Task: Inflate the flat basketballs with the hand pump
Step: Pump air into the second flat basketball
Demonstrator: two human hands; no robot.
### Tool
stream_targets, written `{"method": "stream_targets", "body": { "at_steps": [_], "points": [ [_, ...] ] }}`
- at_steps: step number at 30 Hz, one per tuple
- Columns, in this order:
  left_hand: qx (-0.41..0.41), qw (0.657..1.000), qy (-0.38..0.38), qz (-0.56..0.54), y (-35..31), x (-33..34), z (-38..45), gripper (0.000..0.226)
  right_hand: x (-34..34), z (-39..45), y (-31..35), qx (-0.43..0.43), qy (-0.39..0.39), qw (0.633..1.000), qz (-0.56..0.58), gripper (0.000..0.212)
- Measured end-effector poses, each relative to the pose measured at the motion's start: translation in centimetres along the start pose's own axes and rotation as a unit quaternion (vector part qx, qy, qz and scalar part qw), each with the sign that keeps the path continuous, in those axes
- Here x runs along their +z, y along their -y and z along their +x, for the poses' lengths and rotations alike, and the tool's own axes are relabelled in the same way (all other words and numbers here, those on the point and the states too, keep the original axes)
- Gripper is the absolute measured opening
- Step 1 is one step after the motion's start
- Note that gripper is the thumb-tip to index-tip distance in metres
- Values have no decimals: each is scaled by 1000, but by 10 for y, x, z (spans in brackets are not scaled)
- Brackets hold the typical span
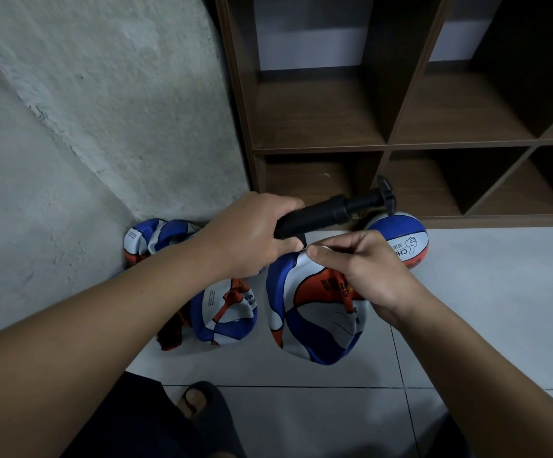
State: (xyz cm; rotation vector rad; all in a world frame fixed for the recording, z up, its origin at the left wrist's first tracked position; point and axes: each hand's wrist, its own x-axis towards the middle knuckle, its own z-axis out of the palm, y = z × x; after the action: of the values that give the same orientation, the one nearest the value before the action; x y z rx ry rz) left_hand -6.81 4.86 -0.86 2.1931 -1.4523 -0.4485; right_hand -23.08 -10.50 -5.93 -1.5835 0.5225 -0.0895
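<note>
Fingers [288,223] of our left hand [248,233] wrap the hand pump [321,214], its long axis running up-right; our right hand [364,269] pinches the flat basketball [305,325] top just below the pump's nozzle end.

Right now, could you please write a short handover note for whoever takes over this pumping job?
Left hand grips the black hand pump by its barrel. Right hand pinches the top of the flat basketball at the pump's tip. One inflated ball rests by the shelf. The held ball is not yet inflated; more flat balls wait by the wall.
</note>
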Motion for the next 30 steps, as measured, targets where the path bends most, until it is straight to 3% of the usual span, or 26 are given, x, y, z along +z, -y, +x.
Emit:
{"method": "stream_targets", "body": {
  "at_steps": [8, 13, 17, 20, 22, 26, 30],
  "points": [
    [9, 999, 49, -5, -1, -1, -1, 16, 4, -3, -7, -21, 8, 1000, 22, 14],
    [-25, 993, 60, -102, 12, -9, -1, 19, -3, 1, -9, 5, 61, 995, 75, 24],
    [-42, 986, 131, -98, 23, -7, -6, 20, -7, 7, -16, -11, 113, 994, -9, 20],
    [-67, 977, 168, -112, 30, -7, -10, 36, -8, 12, -32, -24, 123, 990, -59, 15],
    [-82, 975, 159, -135, 36, -8, -11, 37, -9, 18, -46, -27, 117, 988, -99, 14],
    [-129, 969, 117, -175, 40, 8, -15, 12, -6, 32, -75, -53, 118, 962, -241, 12],
    [-167, 970, 103, -141, 42, 49, -19, 22, -3, 44, -111, -65, 133, 910, -387, 15]
  ]
}}
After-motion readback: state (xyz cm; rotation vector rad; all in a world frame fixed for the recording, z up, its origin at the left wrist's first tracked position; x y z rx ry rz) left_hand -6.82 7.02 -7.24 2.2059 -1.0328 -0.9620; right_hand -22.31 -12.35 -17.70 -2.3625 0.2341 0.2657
